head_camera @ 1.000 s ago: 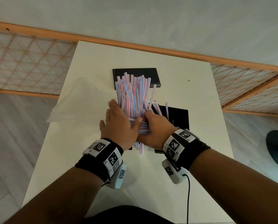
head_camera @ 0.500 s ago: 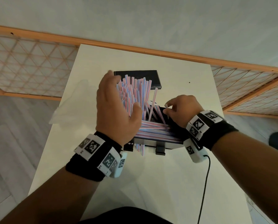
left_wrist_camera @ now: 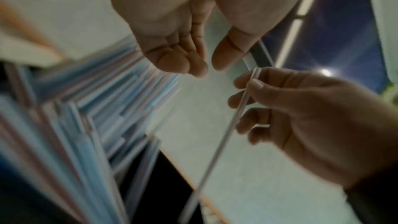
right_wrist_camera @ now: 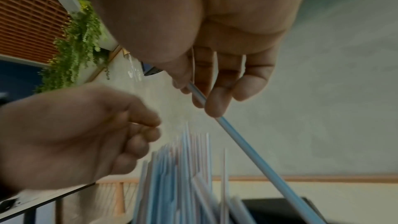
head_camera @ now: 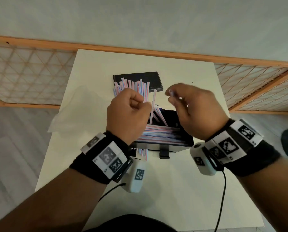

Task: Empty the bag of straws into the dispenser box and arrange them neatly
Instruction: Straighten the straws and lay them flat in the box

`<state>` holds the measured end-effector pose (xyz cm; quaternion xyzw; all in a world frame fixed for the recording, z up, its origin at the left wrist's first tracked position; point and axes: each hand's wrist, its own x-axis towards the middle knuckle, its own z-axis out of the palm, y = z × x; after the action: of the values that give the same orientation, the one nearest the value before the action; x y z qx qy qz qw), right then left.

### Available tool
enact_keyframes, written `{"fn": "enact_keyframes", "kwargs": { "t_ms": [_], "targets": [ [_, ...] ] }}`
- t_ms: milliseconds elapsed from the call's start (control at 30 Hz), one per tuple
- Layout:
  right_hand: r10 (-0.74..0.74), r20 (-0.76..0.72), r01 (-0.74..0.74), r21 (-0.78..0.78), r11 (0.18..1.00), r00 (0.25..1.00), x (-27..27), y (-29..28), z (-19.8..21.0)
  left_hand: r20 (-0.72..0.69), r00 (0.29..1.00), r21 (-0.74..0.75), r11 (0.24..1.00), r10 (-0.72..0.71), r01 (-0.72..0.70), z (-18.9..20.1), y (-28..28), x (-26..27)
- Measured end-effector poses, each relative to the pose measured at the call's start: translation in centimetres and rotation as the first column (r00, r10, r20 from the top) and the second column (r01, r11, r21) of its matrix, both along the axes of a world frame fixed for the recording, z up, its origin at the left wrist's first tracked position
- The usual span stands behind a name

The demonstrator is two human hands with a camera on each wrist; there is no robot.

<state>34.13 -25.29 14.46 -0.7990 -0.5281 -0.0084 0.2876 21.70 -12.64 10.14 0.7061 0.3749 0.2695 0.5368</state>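
The black dispenser box [head_camera: 181,139] stands mid-table with striped straws [head_camera: 160,133] lying flat in its front part. A bunch of upright straws [head_camera: 136,87] leans at its left end, some sticking out below the front edge. My left hand [head_camera: 145,104] hovers beside that bunch with fingers curled, and in the left wrist view the left hand [left_wrist_camera: 208,67] holds nothing. My right hand [head_camera: 170,96] is raised above the box. In the right wrist view the right hand [right_wrist_camera: 193,94] pinches a single straw [right_wrist_camera: 247,147] between thumb and fingers, slanting down toward the box.
A flat black lid [head_camera: 138,77] lies on the white table [head_camera: 173,190] behind the box. The clear empty bag [head_camera: 69,113] lies at the table's left edge. A wooden lattice rail [head_camera: 22,72] runs behind the table. Wrist-camera cables hang over the near table.
My left hand has come off the upright bunch and curled up. My right hand has risen from the box's right end with one straw pinched.
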Motion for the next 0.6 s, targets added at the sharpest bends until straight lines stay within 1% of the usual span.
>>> {"fn": "enact_keyframes", "kwargs": {
  "t_ms": [33, 67, 100, 133, 167, 200, 233, 267, 300, 333, 367, 400, 433, 467, 500, 533, 567, 600],
  "targets": [
    [0.021, -0.023, -0.022, -0.019, 1.0, 1.0, -0.5, -0.2, -0.5, 0.016, 1.0, -0.212, 0.977, 0.014, -0.01, 0.6, -0.1, 0.4],
    [0.038, -0.062, -0.042, -0.051, 0.998, 0.997, -0.8, -0.3, -1.4, 0.04, 0.999, -0.461, 0.888, 0.025, -0.003, 1.3, -0.3, 0.8],
    [0.047, -0.11, -0.058, -0.097, 0.994, 0.993, -1.2, -0.4, -2.3, 0.045, 0.998, -0.641, 0.768, 0.035, 0.002, 2.1, -0.5, 1.2],
    [0.04, -0.159, -0.065, -0.15, 0.987, 0.986, -1.4, -0.6, -3.6, 0.022, 0.999, -0.716, 0.698, 0.035, -0.008, 2.5, -0.6, 1.5],
    [0.017, -0.202, -0.06, -0.209, 0.976, 0.979, -1.6, -0.8, -4.7, -0.013, 1.0, -0.708, 0.706, 0.016, -0.021, 2.8, -0.6, 1.9],
    [-0.021, -0.237, -0.047, -0.278, 0.959, 0.971, -1.7, -0.9, -5.8, -0.048, 0.999, -0.633, 0.774, -0.007, -0.025, 2.8, -0.6, 2.3],
    [-0.063, -0.263, -0.035, -0.352, 0.935, 0.963, -1.7, -1.2, -6.7, -0.084, 0.996, -0.5, 0.866, -0.031, -0.015, 2.8, -0.7, 2.7],
    [-0.096, -0.279, -0.028, -0.412, 0.911, 0.955, -1.8, -1.3, -7.4, -0.122, 0.991, -0.349, 0.937, -0.062, 0.016, 2.8, -0.7, 3.0],
    [-0.117, -0.285, -0.026, -0.452, 0.891, 0.951, -1.8, -1.5, -7.9, -0.153, 0.983, -0.23, 0.971, -0.101, 0.064, 2.9, -0.8, 3.2],
    [-0.132, -0.277, -0.017, -0.477, 0.879, 0.952, -1.8, -1.6, -8.2, -0.183, 0.974, -0.158, 0.982, -0.133, 0.104, 2.6, -0.9, 3.6],
    [-0.142, -0.259, -0.003, -0.491, 0.871, 0.955, -1.7, -1.7, -8.3, -0.217, 0.963, -0.141, 0.982, -0.158, 0.129, 2.3, -1.2, 4.0],
    [-0.155, -0.234, 0.018, -0.501, 0.865, 0.96, -1.6, -1.8, -8.4, -0.24, 0.957, -0.17, 0.977, -0.164, 0.125, 1.8, -1.4, 4.4],
    [-0.165, -0.216, 0.035, -0.505, 0.862, 0.962, -1.4, -1.9, -8.4, -0.246, 0.957, -0.242, 0.966, -0.153, 0.092, 1.4, -1.7, 4.9],
    [-0.183, -0.221, 0.047, -0.509, 0.859, 0.958, -1.3, -2.0, -8.4, -0.238, 0.963, -0.367, 0.93, -0.124, 0.029, 0.9, -2.0, 5.4],
    [-0.198, -0.242, 0.05, -0.509, 0.859, 0.95, -1.1, -2.1, -8.2, -0.227, 0.969, -0.524, 0.851, -0.097, -0.037, 0.7, -2.4, 5.8],
    [-0.209, -0.262, 0.049, -0.51, 0.859, 0.942, -1.0, -2.2, -8.0, -0.213, 0.974, -0.662, 0.744, -0.074, -0.088, 0.4, -2.9, 6.2],
    [-0.212, -0.269, 0.048, -0.511, 0.858, 0.94, -0.8, -2.3, -7.7, -0.212, 0.976, -0.744, 0.657, -0.058, -0.123, 0.1, -3.3, 6.5],
    [-0.222, -0.263, 0.059, -0.512, 0.857, 0.939, -0.6, -2.5, -7.4, -0.21, 0.976, -0.78, 0.61, -0.052, -0.136, -0.4, -3.5, 6.8]
  ]
}}
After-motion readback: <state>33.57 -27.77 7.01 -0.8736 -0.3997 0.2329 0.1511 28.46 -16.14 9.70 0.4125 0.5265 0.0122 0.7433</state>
